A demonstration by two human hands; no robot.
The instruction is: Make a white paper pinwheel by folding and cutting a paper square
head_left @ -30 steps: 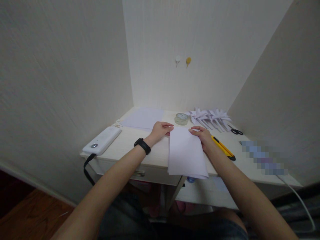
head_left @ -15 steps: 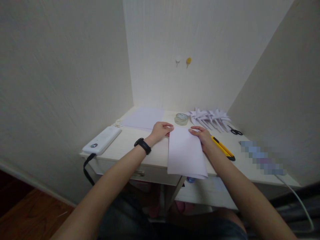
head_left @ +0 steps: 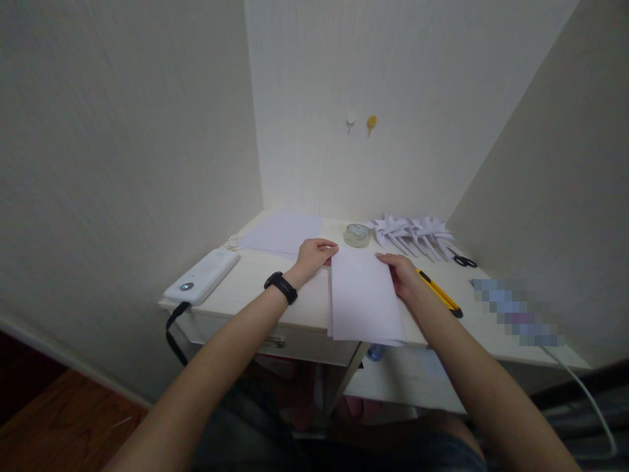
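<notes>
A white sheet of paper (head_left: 365, 298), folded over in layers, lies at the desk's front with its near end hanging over the edge. At its far left corner, my left hand (head_left: 314, 254) is closed in a pinch, a dark watch (head_left: 281, 286) on its wrist. My right hand (head_left: 400, 272) grips the paper's far right corner between thumb and fingers. Along the left side a lower layer peeks out a little past the upper one. Just right of my right hand rests a yellow utility knife (head_left: 439, 293).
Behind the paper sit clear tape rolls (head_left: 357, 235) and several white paper pinwheels (head_left: 413, 234). Black scissors (head_left: 464, 261) lie farther right. More white paper (head_left: 282, 232) is at the back left, and a white device (head_left: 202, 277) with a black strap stands at the left edge.
The paper's layers have shifted slightly against each other, so the lower one now shows at the left edge. My right thumb and fingers have moved a little to the right.
</notes>
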